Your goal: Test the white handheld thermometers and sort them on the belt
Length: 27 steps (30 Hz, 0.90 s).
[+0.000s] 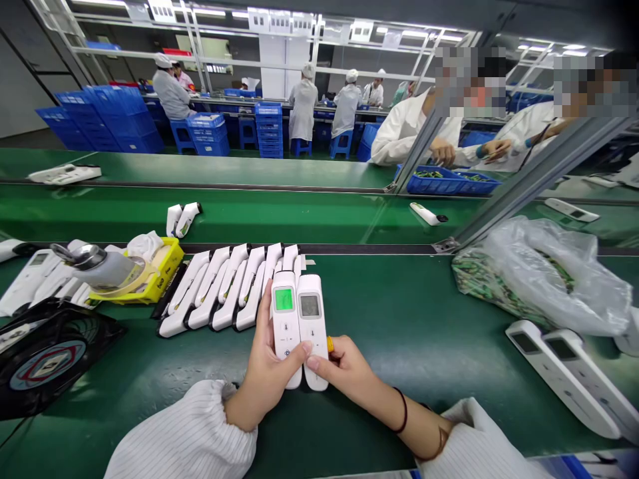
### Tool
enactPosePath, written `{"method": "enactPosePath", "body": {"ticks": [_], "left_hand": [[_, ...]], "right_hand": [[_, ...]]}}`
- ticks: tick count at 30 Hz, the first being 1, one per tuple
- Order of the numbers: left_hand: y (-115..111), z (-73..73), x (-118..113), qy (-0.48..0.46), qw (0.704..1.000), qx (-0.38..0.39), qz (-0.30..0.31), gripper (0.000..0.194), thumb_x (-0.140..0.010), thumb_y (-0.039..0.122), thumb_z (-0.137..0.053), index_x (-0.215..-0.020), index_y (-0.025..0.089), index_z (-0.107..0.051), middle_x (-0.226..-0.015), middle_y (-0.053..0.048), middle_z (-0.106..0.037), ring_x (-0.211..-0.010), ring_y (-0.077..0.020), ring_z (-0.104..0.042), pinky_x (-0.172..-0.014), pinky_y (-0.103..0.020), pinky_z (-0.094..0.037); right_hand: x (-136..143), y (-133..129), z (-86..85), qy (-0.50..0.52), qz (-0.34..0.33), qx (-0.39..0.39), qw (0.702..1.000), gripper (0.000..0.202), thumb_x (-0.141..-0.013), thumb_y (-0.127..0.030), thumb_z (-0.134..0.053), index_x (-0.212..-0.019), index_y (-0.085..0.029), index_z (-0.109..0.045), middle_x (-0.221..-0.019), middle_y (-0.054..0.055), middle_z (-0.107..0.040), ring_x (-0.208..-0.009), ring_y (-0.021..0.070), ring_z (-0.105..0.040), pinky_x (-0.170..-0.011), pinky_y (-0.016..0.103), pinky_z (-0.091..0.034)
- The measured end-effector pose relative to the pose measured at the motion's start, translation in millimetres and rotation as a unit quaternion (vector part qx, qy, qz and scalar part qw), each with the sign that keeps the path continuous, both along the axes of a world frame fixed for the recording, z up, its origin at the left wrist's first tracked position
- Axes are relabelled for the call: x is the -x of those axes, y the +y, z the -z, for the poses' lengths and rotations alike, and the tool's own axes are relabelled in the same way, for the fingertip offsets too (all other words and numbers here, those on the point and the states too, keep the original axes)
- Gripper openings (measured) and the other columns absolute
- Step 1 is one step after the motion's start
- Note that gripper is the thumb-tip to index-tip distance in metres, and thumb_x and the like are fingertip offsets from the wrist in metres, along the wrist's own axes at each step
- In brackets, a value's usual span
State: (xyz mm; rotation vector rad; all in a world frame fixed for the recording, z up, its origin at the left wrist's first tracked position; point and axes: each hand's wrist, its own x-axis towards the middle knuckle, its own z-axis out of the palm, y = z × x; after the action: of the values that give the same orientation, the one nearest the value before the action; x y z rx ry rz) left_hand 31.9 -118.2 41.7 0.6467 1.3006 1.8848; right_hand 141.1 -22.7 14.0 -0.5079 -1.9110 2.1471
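Observation:
Two white handheld devices stand side by side in my hands above the green table. The left device (285, 326) has a lit green screen; the right device (312, 326) has a grey screen. My left hand (272, 366) is wrapped round the left device, its thumb reaching across to the right one. On the right device's lower part rests the thumb of my right hand (344, 369), whose fingers curl behind it near a small yellow item (330, 344). Just behind my left hand lies a row of several white device shells (227, 286).
At the left are a yellow basket (170, 269), a metal-topped bottle (107, 266) and a black fan (47, 362). A plastic bag of green parts (549, 279) and more devices (564, 379) lie right. Beyond a metal post, people handle parts near blue trays (434, 184).

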Motion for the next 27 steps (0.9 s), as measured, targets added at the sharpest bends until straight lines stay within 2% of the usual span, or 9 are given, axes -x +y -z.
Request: {"method": "enactPosePath", "body": {"ticks": [3,7,15,23,27], "left_hand": [[-0.2,1.7,1.1,-0.007,1.000,0.006,0.003,0.096,-0.076,0.025,-0.070,-0.147,0.032,-0.007,-0.148,-0.009,-0.034,-0.118,-0.0234,-0.052,-0.092,-0.030,-0.048],[-0.5,3.4,1.2,0.013,1.000,0.010,0.018,0.094,-0.077,0.027,-0.069,-0.147,0.033,-0.007,-0.148,-0.008,-0.035,-0.122,-0.0255,-0.049,-0.092,-0.031,-0.048],[0.7,6.2,1.2,0.032,0.999,0.025,0.024,0.090,-0.079,0.025,-0.067,-0.147,0.034,-0.009,-0.151,-0.006,-0.028,-0.129,-0.0272,-0.041,-0.098,-0.034,-0.044],[3.3,7.8,0.4,0.023,0.999,0.029,0.020,0.091,-0.078,0.025,-0.067,-0.147,0.034,-0.008,-0.152,-0.005,-0.026,-0.132,-0.0281,-0.038,-0.102,-0.037,-0.041],[3.3,8.7,-0.7,0.017,0.999,0.034,0.027,0.091,-0.079,0.025,-0.067,-0.147,0.034,-0.008,-0.152,-0.005,-0.026,-0.132,-0.0288,-0.038,-0.101,-0.036,-0.042]], "right_hand": [[-0.3,0.6,-0.3,-0.021,-0.029,-0.048,0.998,0.040,-0.080,-0.050,-0.062,-0.077,-0.011,-0.066,-0.061,0.000,-0.057,-0.053,0.0080,-0.047,-0.049,0.019,-0.038],[0.5,-1.6,1.2,-0.075,-0.066,0.003,0.995,0.047,-0.076,-0.058,-0.061,-0.074,-0.012,-0.059,-0.049,-0.005,-0.046,-0.038,0.0047,-0.039,-0.036,0.016,-0.031],[3.1,-1.1,4.5,-0.088,-0.064,0.022,0.994,0.047,-0.072,-0.057,-0.066,-0.078,-0.011,-0.060,-0.046,-0.006,-0.048,-0.035,0.0043,-0.040,-0.033,0.015,-0.032],[5.7,-5.5,2.1,-0.080,-0.038,0.045,0.995,0.050,-0.068,-0.051,-0.072,-0.095,-0.010,-0.064,-0.050,-0.006,-0.051,-0.035,0.0031,-0.039,-0.031,0.014,-0.031],[6.6,-7.7,4.0,-0.086,-0.020,0.041,0.995,0.047,-0.069,-0.050,-0.072,-0.093,-0.010,-0.064,-0.046,-0.007,-0.048,-0.034,0.0042,-0.039,-0.030,0.015,-0.030]]}}
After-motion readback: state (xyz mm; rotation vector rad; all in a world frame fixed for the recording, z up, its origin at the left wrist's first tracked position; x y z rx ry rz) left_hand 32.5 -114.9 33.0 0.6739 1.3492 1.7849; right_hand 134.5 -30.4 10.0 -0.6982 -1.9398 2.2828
